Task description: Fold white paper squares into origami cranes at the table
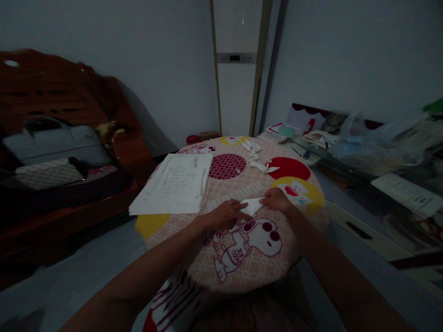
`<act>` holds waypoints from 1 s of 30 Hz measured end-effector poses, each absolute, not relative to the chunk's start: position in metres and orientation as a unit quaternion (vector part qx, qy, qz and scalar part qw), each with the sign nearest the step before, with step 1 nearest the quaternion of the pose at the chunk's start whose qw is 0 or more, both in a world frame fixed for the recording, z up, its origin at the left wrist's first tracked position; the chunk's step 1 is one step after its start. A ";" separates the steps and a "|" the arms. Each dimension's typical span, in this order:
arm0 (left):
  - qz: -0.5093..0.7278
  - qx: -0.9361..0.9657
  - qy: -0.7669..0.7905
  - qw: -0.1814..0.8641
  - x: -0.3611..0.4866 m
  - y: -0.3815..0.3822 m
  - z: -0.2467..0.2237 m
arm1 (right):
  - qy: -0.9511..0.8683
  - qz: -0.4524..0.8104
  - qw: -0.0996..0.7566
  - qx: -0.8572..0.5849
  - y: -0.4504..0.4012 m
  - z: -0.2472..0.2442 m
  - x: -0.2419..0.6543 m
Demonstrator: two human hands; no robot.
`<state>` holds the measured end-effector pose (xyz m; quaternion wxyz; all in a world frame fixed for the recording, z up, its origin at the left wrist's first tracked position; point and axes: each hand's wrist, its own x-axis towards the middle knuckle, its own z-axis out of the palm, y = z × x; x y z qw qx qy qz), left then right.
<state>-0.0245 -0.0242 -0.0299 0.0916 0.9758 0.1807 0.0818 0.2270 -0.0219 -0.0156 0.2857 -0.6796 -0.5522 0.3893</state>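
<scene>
A small folded white paper (252, 206) lies between my two hands on a round table with a patterned cloth (204, 265). My left hand (226, 215) is at its left side, fingertips pressing on the paper's left part. At the upper right corner, my right hand (277, 200) pinches the paper between thumb and fingers. Folded white paper pieces (265, 167) rest farther back on the cloth, with more (252, 147) behind them. To the left is a stack of white sheets (176, 184) with writing on the top one.
A wooden bench (41, 87) at the left holds a grey bag (57, 144) and a checked pouch (50, 174). On the right, a glass-topped cabinet bears plastic bags (360, 143), papers and a booklet (410, 193). A tall white appliance (237, 97) stands behind the table.
</scene>
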 end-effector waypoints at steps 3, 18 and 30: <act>0.103 0.969 0.184 0.128 -0.026 -0.031 -0.028 | -0.540 0.432 0.308 -0.653 -0.026 -0.015 0.219; 0.402 0.639 0.402 0.518 -0.002 -0.003 -0.020 | -0.551 0.510 0.447 -0.485 -0.026 0.004 0.208; 0.456 0.509 0.432 0.588 -0.001 0.025 -0.022 | -0.514 0.528 0.504 -0.451 0.022 -0.014 0.178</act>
